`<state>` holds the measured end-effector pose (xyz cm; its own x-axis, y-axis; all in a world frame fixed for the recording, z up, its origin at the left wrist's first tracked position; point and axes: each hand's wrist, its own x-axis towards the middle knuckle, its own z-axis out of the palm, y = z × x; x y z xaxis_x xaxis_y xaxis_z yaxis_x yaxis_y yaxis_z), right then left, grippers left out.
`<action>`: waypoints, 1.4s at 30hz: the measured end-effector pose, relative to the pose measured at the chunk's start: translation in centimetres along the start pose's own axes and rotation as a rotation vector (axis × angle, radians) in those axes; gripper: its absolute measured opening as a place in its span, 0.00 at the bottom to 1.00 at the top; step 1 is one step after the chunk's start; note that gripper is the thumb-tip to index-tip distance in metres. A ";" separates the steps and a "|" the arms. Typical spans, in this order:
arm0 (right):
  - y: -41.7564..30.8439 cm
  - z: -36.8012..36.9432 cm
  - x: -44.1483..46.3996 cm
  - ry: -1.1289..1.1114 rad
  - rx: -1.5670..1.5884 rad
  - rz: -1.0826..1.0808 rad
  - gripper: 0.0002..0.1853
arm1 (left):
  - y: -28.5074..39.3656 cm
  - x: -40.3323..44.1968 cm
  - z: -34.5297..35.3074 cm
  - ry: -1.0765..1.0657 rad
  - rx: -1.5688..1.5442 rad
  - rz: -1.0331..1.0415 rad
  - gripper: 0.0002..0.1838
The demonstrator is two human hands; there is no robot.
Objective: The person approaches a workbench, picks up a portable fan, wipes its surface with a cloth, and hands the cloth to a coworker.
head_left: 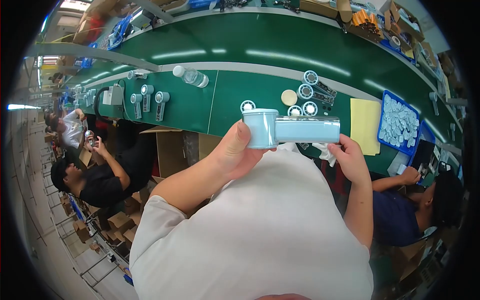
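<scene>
A light blue handheld fan [307, 130] lies sideways in front of my chest, its round head to the left and its handle to the right. My left hand [239, 152] is closed around the head, thumb up along its side. At the handle's far end, my right hand [351, 156] has its fingers bent together, with a white cloth [326, 154] bunched at the fingertips. Those fingertips meet the handle end, and part of the cloth is hidden behind the fan. Just beyond, several fan parts with round heads [305, 91] rest on the green bench.
A yellow sheet [365, 126] and a blue tray [398, 121] of small pale pieces lie right. Left are a clear bottle [191, 76] and several fans [161, 104]. Co-workers sit on both sides [95, 175] [412, 210]. Cardboard boxes [172, 152] stand under the bench.
</scene>
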<state>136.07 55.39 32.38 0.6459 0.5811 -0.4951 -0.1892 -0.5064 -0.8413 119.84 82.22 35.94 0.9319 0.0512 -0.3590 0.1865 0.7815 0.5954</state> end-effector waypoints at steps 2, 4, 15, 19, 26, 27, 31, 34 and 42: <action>-0.2 -0.2 0.0 -0.009 0.058 0.015 0.05 | -0.2 0.1 -0.3 -0.036 0.012 0.005 0.54; -1.1 0.0 -0.6 0.052 0.113 -0.010 0.04 | -0.2 0.2 -0.1 0.003 0.014 0.019 0.53; -10.4 9.8 1.4 0.123 -0.478 -0.917 0.08 | -2.7 1.3 0.3 0.129 0.109 0.003 0.46; -10.1 10.6 2.5 0.310 -0.600 -1.034 0.09 | -3.0 0.6 0.3 0.143 0.060 0.043 0.43; -10.3 11.9 2.2 0.341 -0.643 -1.129 0.10 | -3.1 0.5 -0.3 0.149 0.001 0.091 0.40; -10.4 11.7 2.3 0.354 -0.717 -1.101 0.10 | -3.0 0.5 -0.3 0.145 -0.012 0.077 0.40; -10.3 8.1 4.4 0.493 -0.866 -0.956 0.08 | -2.7 0.0 0.4 0.176 0.041 0.067 0.38; -11.6 4.9 2.3 0.631 -0.754 -0.924 0.06 | -2.3 0.5 0.3 0.202 0.015 0.057 0.37; -6.1 1.9 -1.2 0.462 -0.026 -0.264 0.04 | -2.2 1.4 -2.1 0.256 -0.321 0.034 0.35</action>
<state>135.02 59.02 37.73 0.9288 0.3525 -0.1147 0.0385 -0.3994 -0.9160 120.08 81.92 32.62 0.8210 0.2011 -0.5343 0.0131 0.9291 0.3697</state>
